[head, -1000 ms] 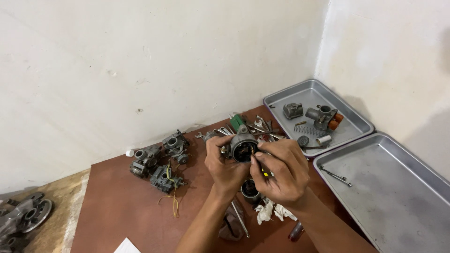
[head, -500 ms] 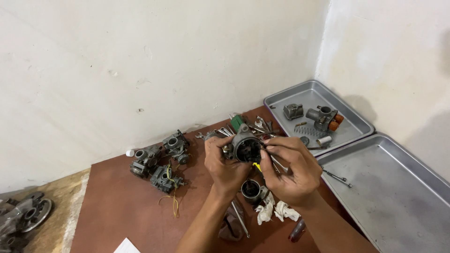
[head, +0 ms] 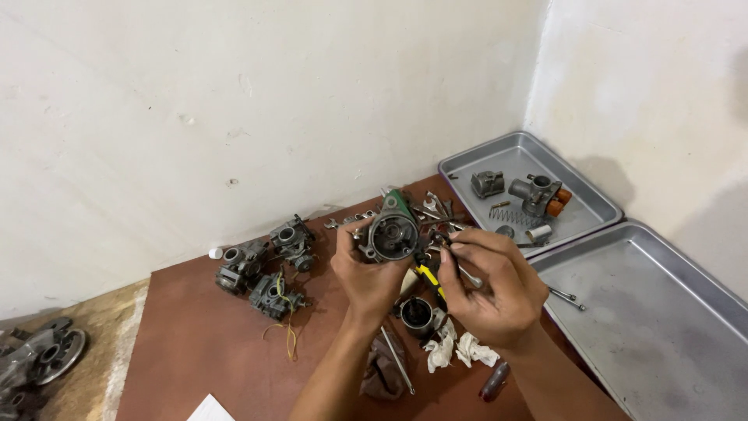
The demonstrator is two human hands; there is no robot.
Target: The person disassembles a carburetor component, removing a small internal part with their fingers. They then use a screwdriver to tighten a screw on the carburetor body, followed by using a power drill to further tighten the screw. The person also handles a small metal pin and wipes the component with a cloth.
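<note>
The left hand [head: 366, 273] grips a carburettor body [head: 392, 234] above the worktop [head: 195, 351]; the right hand [head: 491, 292] pinches a small tool at its opening. Work looks midway: loose parts lie around.

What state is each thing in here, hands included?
Left hand: gripping carburetor body, lifted off table.
Right hand: holding yellow-handled tool near the body.
Near tray: bare.
Far tray: holding small parts.
Carburetors left: resting on table.
</note>
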